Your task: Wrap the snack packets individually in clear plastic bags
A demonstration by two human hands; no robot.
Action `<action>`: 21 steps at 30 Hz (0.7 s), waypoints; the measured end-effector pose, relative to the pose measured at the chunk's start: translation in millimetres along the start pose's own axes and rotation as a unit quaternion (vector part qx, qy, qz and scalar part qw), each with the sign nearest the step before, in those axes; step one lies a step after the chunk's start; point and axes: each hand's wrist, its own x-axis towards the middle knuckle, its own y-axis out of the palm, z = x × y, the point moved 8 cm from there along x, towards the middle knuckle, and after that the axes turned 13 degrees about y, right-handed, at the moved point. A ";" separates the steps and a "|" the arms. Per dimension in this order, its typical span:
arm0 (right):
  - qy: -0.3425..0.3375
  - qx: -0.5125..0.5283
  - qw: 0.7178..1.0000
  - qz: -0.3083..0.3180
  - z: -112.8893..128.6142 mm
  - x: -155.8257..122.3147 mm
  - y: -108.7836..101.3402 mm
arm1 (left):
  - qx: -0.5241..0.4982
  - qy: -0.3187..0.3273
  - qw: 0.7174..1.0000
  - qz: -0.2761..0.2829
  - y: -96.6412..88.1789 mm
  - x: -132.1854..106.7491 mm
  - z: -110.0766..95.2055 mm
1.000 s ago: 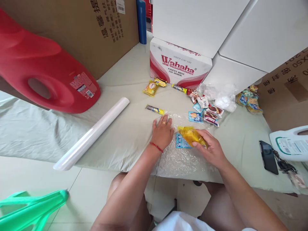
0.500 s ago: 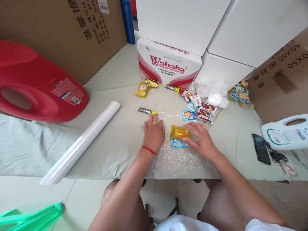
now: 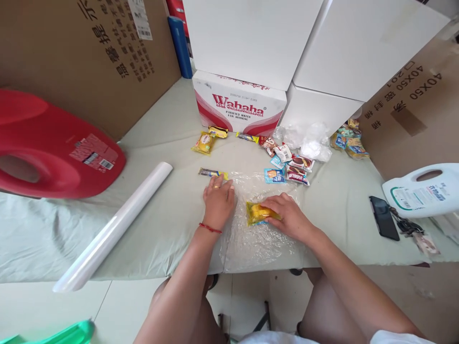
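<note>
My right hand (image 3: 289, 217) is closed over the right end of a yellow-wrapped snack cake (image 3: 254, 213). Beneath the cake lies a light-blue packet, with only a thin strip showing. Both rest on a crinkled sheet of clear plastic film (image 3: 247, 248). My left hand (image 3: 219, 203), a red cord round its wrist, lies flat with fingers stretched at the film's left edge. Its fingertips reach a slim snack bar (image 3: 208, 172) in a dark and yellow wrapper, covering part of its right end. Nothing is gripped in that hand.
Several wrapped snacks (image 3: 297, 174) and crumpled clear plastic (image 3: 315, 143) lie behind my right hand. Another yellow-wrapped cake (image 3: 204, 142) sits before the Wahaha box (image 3: 240, 106). A white roll (image 3: 114, 229) and red jug (image 3: 64, 143) are leftward; a phone (image 3: 384, 217) lies right.
My right hand has closed on the yellow-wrapped cake, which now covers more of the blue packet. My left hand stays flat by the snack bar. The whole view has shifted slightly.
</note>
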 end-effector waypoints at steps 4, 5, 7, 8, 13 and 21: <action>0.014 0.003 1.000 0.021 -6.9 -5.1 3.5 | -0.017 0.008 0.982 -0.186 -39.9 -9.1 -9.7; 0.011 0.018 1.000 0.013 -9.5 -4.2 -3.0 | -0.020 0.025 0.976 -0.216 -47.5 -15.6 -18.7; 0.012 0.038 0.999 -0.021 -17.9 3.8 -22.9 | -0.031 0.092 0.966 -0.240 -55.8 -30.9 -46.0; 0.018 0.037 0.998 -0.042 -23.2 11.5 -33.6 | -0.036 0.123 0.966 -0.224 -54.3 -38.5 -60.4; 0.043 -0.069 0.995 -0.052 -38.8 81.4 -47.5 | -0.013 0.308 0.946 -0.099 -26.5 -75.2 -127.0; 0.069 -0.167 0.979 0.097 -32.0 157.9 3.7 | 0.032 0.285 0.958 0.013 14.2 -75.4 -122.5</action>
